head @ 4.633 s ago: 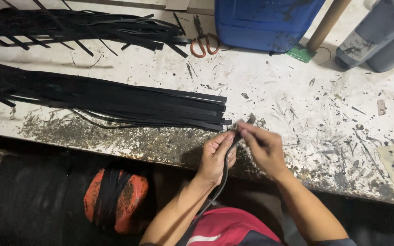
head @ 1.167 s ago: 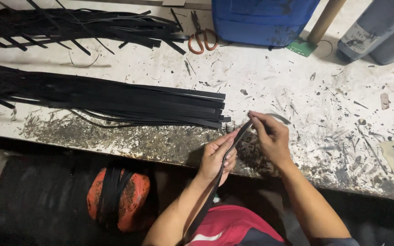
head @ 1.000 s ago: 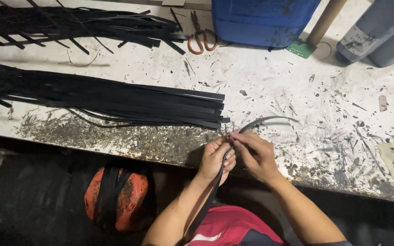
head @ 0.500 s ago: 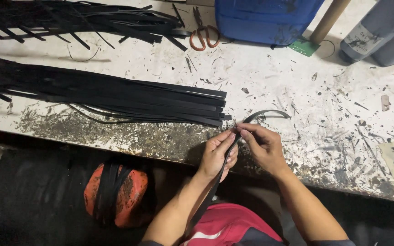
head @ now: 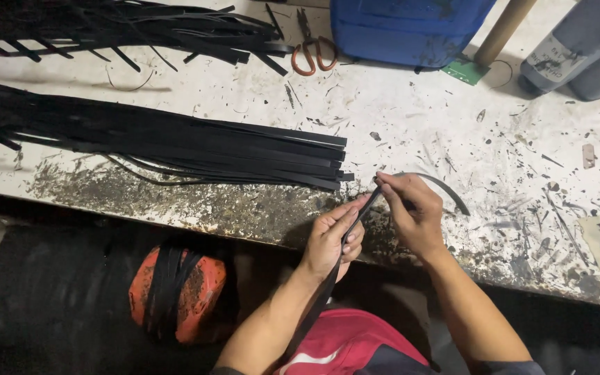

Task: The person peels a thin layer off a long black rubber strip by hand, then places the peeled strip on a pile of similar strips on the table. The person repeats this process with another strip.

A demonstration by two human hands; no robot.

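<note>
- Fingers (head: pixel 347 217) of the left hand (head: pixel 331 239) pinch a black strap (head: pixel 355 221), which runs down from them toward the person's lap.
- Right hand (head: pixel 414 219) has its fingers (head: pixel 389 187) closed on the same strap just above the left fingers; beyond them the strap's free end curves off over the desk (head: pixel 453 132).
- Beside the left fingers, farther from the body, lies a pile of black straps (head: pixel 175 142) (ends neatly lined up).
- Well beyond both hands sit scissors (head: pixel 312 50) and a blue container (head: pixel 411 28).
</note>
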